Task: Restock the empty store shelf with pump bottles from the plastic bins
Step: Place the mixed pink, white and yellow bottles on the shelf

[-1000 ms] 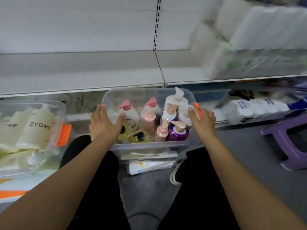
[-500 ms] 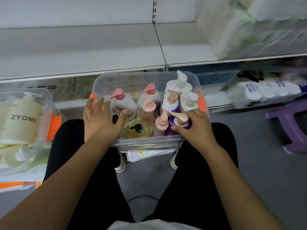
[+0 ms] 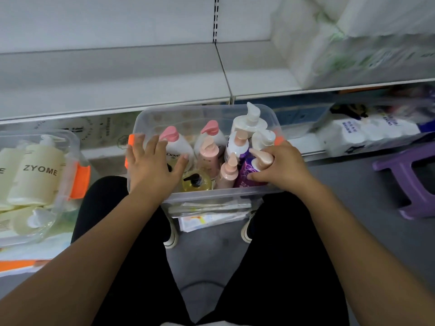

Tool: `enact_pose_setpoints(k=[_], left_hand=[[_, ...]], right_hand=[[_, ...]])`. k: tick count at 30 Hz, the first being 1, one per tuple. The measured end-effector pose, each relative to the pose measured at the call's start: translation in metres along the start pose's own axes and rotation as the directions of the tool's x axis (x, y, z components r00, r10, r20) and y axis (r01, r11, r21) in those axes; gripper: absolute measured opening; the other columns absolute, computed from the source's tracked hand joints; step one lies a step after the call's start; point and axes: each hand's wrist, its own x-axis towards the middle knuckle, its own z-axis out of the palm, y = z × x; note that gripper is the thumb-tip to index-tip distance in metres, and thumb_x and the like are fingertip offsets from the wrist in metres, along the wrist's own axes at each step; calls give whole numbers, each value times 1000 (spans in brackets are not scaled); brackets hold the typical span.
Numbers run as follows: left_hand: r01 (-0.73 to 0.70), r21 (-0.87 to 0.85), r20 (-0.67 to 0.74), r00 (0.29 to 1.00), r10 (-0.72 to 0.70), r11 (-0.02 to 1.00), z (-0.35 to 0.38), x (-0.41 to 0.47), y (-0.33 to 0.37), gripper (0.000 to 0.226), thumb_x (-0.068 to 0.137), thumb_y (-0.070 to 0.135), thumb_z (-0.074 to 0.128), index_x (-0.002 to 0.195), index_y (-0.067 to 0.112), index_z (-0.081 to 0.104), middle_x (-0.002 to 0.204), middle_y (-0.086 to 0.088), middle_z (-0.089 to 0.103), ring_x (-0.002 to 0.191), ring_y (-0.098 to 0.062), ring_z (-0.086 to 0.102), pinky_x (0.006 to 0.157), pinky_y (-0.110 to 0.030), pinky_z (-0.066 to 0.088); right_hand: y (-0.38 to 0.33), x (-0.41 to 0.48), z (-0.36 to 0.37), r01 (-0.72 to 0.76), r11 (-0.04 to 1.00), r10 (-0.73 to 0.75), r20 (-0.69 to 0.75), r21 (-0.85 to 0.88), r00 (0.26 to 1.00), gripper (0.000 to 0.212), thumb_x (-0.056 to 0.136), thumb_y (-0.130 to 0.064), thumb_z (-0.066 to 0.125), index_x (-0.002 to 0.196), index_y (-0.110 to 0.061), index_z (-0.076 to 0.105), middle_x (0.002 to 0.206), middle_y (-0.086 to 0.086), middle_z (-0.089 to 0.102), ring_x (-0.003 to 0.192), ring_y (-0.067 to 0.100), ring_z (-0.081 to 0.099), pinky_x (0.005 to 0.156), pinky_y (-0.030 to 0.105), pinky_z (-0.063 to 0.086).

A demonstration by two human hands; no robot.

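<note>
White shelving fills the background of the head view. The empty shelf point(image 3: 113, 90) runs bare across the left and centre, and only its right end carries blurred white paper packs point(image 3: 353, 43), so the open stretch directly above the work is presumably where the stock belongs. Below its front edge, between the person's black-trousered knees, sits the clear bin point(image 3: 188, 114), raised on a few flat packets point(image 3: 211, 215); that puts it close to both body and shelf, which should keep each lift short. The pump bottles stand upright and crowded inside it, among them a pink-capped Dove bottle point(image 3: 175, 149), a tall white bottle point(image 3: 249, 121) at the back and a yellow bottle point(image 3: 196, 182) with a black pump near the front wall. The right hand point(image 3: 282, 165) is clamped on the purple bottle point(image 3: 247, 172) at the bin's front right. Its fingers curl round the neck under the peach pump head and its thumb presses the body lower down, a grip that looks meant to draw the bottle straight up out of the crowd. The left hand point(image 3: 153, 168) lies flat with fingers spread over the bin's left side, gripping nothing, thumb tip by the Dove bottle. It seems placed to steady the bin and its neighbours during the pull. A second bin point(image 3: 70, 147) on the left holds cream ZYOME bottles point(image 3: 37, 175) lying down, untouched. A purple stool point(image 3: 404, 175) stands on the grey floor to the right.
</note>
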Motion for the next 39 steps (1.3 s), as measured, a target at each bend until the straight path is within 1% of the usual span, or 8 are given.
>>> enact_pose_setpoints(k=[3,6,13,19,23,31,35,39], left_hand=[[-126,-333,-51,992,115,935,-13,6,38,66,89,65,45,131,16,55,143,-1,51,138,-21,37,113,-44,30],[-66,-636,108,979,173,769,-37,14,84,61,85,65,61,135,31,52,136,16,54,121,-3,48,98,-28,39],[114,-811,415,803,428,574,-70,65,151,66,72,40,85,130,29,56,116,15,69,104,2,66,92,-23,51],[219,-805,462,815,350,552,-66,94,179,44,73,28,86,112,23,67,96,7,76,84,-8,74,68,-19,55],[359,-799,513,825,236,483,-59,118,192,40,77,29,82,111,14,67,90,0,77,76,-12,74,53,-15,51],[325,-876,382,919,100,358,-32,211,232,55,72,24,86,121,18,60,105,1,75,89,-19,74,79,-36,58],[247,-920,290,952,102,305,-3,251,250,57,74,15,85,124,20,57,111,1,72,101,-21,71,89,-42,56],[186,-913,253,956,147,363,29,281,260,66,70,14,87,128,23,56,114,4,71,107,-22,68,96,-49,53]], right_hand=[[-9,-7,-37,27,969,-1,-105,246,994,43,61,-34,95,98,-27,75,92,-11,64,93,16,62,79,31,51],[-16,-5,-75,89,877,-14,-161,472,987,42,66,-24,94,100,-32,70,95,-13,73,90,-1,68,79,19,55],[-23,31,-107,225,547,78,-317,807,945,54,68,-13,92,115,-8,68,106,4,77,95,15,74,79,32,60],[-21,75,-95,183,314,184,-249,932,951,55,75,-22,89,124,-14,64,110,6,76,93,17,76,75,28,59],[-1,106,-76,160,386,161,-237,908,958,39,92,-37,73,123,-15,64,112,1,74,94,8,74,80,27,60],[70,126,-35,46,698,265,-317,715,911,33,104,-50,45,119,-29,66,112,-13,69,101,-1,62,76,15,44],[96,158,-35,0,782,256,-321,623,912,47,103,-56,37,137,-30,57,139,-8,57,129,12,50,101,29,45],[105,178,-28,-40,861,191,-249,507,950,58,105,-56,32,154,-27,41,164,-11,31,153,9,19,125,38,23]])
